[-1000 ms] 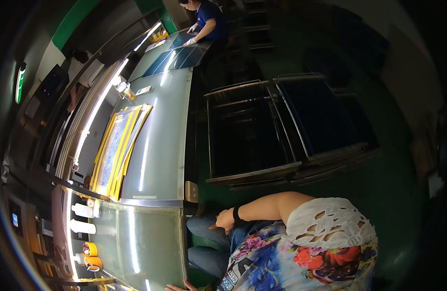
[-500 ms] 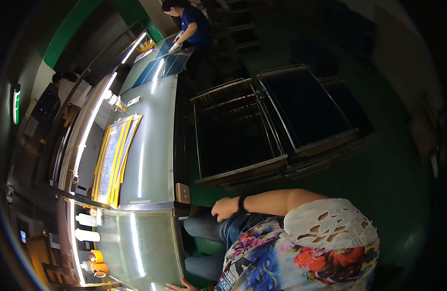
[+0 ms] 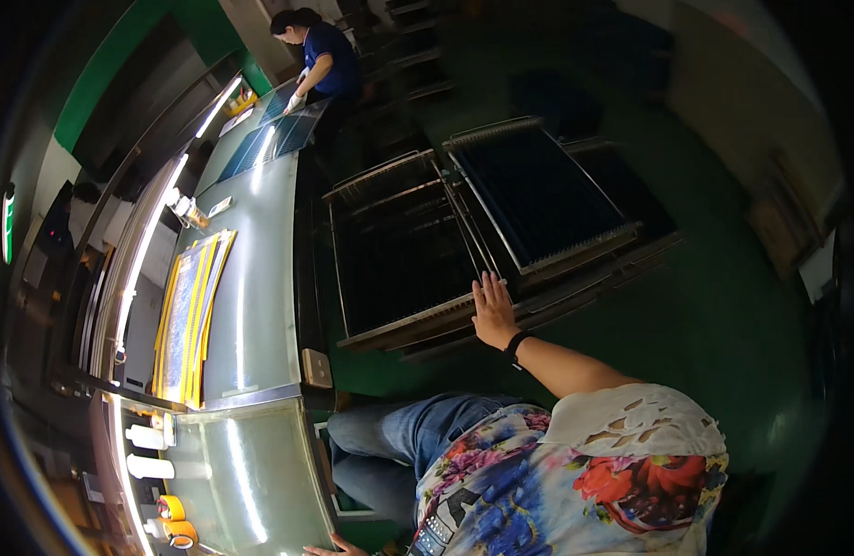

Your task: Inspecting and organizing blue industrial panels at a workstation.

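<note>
Right hand (image 3: pixel 493 315), fingers outstretched, at left rack's (image 3: pixel 399 328) near right corner; left hand (image 3: pixel 340 549), cropped, at bench's (image 3: pixel 277 454) right edge, grip indeterminable.

Two metal racks (image 3: pixel 408 325) stand close together, blocking your right hand (image 3: pixel 494 315) at their near corners, while green floor (image 3: pixel 394 372) opens toward the worktop (image 3: pixel 283 473). Before your left hand (image 3: pixel 339 549), bare surface runs to white bottles (image 3: pixel 151 467) and tape rolls (image 3: pixel 175 508); yellow-edged sheets (image 3: pixel 184 315) leave a lane alongside.
</note>
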The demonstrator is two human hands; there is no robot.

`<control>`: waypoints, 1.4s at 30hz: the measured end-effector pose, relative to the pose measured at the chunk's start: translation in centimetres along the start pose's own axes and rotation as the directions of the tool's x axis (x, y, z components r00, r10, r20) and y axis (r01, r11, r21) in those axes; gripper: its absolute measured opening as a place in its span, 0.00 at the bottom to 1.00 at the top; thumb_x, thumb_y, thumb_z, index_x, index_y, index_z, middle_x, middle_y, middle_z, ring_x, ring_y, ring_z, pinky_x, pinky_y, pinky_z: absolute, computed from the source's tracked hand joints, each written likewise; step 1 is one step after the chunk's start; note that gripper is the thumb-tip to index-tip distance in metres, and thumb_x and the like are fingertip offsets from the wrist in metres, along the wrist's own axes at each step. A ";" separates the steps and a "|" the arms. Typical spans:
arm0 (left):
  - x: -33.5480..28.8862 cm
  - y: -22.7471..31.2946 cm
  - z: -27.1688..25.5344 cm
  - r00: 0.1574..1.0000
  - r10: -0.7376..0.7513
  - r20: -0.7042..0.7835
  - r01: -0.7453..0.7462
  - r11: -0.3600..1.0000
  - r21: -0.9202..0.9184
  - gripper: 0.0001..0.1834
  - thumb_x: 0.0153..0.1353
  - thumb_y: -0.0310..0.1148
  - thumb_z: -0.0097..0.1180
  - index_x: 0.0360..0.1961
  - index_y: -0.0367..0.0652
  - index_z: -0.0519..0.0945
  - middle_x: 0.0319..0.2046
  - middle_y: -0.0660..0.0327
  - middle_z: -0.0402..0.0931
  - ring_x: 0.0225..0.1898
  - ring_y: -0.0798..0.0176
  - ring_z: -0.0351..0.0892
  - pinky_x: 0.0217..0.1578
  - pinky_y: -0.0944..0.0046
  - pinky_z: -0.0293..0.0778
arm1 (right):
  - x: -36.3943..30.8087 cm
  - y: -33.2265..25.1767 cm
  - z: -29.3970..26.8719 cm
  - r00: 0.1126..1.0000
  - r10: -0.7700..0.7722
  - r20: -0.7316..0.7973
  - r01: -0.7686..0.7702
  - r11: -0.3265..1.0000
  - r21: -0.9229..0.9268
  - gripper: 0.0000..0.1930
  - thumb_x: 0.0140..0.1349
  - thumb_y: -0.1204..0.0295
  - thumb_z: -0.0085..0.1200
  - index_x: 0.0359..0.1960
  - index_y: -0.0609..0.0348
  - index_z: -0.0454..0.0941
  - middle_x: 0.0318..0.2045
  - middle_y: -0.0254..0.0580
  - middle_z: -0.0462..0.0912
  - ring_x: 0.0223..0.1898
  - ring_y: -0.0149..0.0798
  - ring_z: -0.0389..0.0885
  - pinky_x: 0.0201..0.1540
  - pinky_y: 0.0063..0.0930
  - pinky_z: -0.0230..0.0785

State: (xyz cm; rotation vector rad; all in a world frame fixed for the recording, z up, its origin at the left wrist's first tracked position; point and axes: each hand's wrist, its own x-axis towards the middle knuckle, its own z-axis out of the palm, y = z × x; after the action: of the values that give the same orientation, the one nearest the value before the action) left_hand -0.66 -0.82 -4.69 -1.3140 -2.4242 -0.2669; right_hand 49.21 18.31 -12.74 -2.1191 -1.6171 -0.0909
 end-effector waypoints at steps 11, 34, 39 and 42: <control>-0.5 0.1 0.2 0.995 0.015 -0.097 -0.009 0.998 0.068 0.37 0.61 0.54 0.49 0.60 0.34 0.65 0.57 0.41 0.65 0.57 0.37 0.65 0.57 0.42 0.60 | -0.6 1.6 0.7 0.975 0.020 0.222 0.053 0.945 -0.321 0.41 0.52 0.74 0.47 0.66 0.73 0.40 0.67 0.70 0.36 0.69 0.65 0.33 0.69 0.53 0.29; 0.8 2.8 -3.8 0.980 -0.113 0.166 0.118 0.993 -0.021 0.39 0.61 0.55 0.40 0.63 0.33 0.60 0.61 0.42 0.60 0.64 0.40 0.57 0.64 0.45 0.49 | -0.3 0.5 -0.4 0.989 -0.058 0.138 0.095 0.956 -0.279 0.37 0.51 0.76 0.47 0.64 0.73 0.48 0.65 0.69 0.44 0.68 0.65 0.41 0.69 0.54 0.35; 0.1 2.8 -2.8 0.986 -0.133 0.098 0.140 0.988 -0.070 0.36 0.63 0.52 0.43 0.63 0.32 0.61 0.60 0.41 0.61 0.62 0.38 0.59 0.63 0.45 0.51 | 0.0 0.8 0.1 0.987 -0.073 0.145 0.107 0.964 -0.242 0.37 0.52 0.75 0.46 0.65 0.74 0.47 0.65 0.69 0.45 0.68 0.65 0.42 0.69 0.54 0.34; 0.2 2.5 -2.5 0.994 -0.089 0.059 0.091 0.995 -0.029 0.33 0.62 0.49 0.48 0.60 0.33 0.65 0.59 0.40 0.63 0.61 0.38 0.60 0.62 0.45 0.54 | -0.2 1.0 -0.4 0.984 -0.092 0.155 0.118 0.978 -0.170 0.38 0.51 0.75 0.46 0.64 0.75 0.47 0.65 0.70 0.46 0.67 0.65 0.43 0.68 0.56 0.33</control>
State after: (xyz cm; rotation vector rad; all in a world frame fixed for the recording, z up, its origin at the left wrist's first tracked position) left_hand 1.92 -0.08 -2.35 -1.2434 -2.5416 -0.2960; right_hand 50.13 17.76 -12.74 -2.2174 -1.8701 -0.1208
